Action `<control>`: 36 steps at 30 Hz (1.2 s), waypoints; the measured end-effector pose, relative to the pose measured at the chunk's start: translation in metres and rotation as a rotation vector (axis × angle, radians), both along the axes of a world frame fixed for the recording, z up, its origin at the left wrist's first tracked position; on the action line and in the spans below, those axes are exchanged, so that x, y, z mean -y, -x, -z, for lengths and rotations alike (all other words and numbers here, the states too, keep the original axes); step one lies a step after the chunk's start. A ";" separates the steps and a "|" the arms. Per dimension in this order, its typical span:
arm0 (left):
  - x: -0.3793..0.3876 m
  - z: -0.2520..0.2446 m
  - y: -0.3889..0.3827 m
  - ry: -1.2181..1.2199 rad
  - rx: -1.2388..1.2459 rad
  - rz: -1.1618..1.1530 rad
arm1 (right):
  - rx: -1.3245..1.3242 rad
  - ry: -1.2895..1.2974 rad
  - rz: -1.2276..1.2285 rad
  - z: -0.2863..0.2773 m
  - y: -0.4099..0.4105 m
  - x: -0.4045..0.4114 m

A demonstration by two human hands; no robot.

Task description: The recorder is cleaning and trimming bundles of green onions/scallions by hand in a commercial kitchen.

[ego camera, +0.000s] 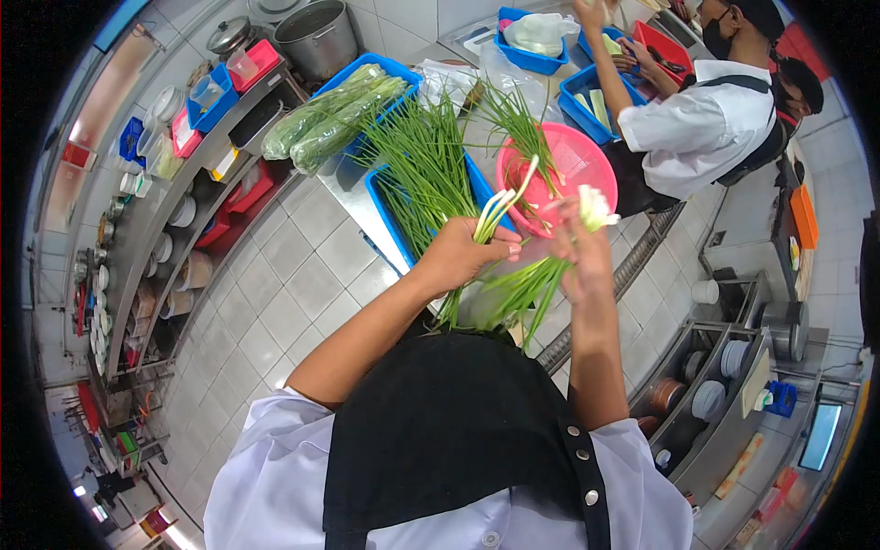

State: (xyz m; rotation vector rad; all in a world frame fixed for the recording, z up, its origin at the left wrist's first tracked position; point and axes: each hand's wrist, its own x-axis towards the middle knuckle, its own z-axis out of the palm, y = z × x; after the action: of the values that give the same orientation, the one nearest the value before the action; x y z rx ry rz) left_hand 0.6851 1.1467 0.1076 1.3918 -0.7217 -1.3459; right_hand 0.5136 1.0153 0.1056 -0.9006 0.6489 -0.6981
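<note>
My left hand (467, 253) is closed around several green onions (500, 206), their white ends pointing up and right. A bunch of green onions (595, 207) is held in my right hand (581, 237), white ends up and leaves hanging down to the left; this hand is partly blurred. Beyond my left hand, long green onions (426, 165) fill a blue plastic basket (386, 218). Behind my right hand stands a pink plastic colander (597, 155), with loose green onions and reddish scraps lying in and over it.
Plastic-wrapped green vegetables (344, 117) lie across another blue basket (405, 69) at the back left. A large metal pot (317, 41) stands behind. Two people (715, 124) in white shirts are at the right, near blue and red baskets. A steel shelf unit (172, 206) runs along the left.
</note>
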 end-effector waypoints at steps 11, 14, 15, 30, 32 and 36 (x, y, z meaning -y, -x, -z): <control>-0.025 0.078 -0.097 -0.125 -0.067 -0.494 | -1.184 1.005 0.157 0.056 0.027 0.124; -0.031 0.105 -0.112 -0.148 -0.177 -0.544 | -1.219 0.912 0.128 0.061 0.031 0.122; -0.030 0.116 -0.110 -0.147 -0.177 -0.542 | -1.197 0.900 0.175 0.070 0.034 0.124; -0.073 0.118 -0.104 -0.295 0.732 -0.506 | -0.539 0.527 -0.046 0.015 -0.009 -0.009; -0.083 0.137 -0.100 -0.342 0.847 -0.399 | -0.537 0.594 -0.115 0.030 -0.017 -0.016; -0.086 0.154 -0.093 -0.477 0.708 -0.183 | -0.504 0.578 -0.185 0.050 -0.019 -0.024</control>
State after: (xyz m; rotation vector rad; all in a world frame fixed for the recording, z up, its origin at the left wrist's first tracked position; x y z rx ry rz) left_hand 0.7784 1.2324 -0.0468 2.3114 -0.7167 -0.8931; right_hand 0.5326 1.0395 0.0553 -1.6820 0.8078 -0.4944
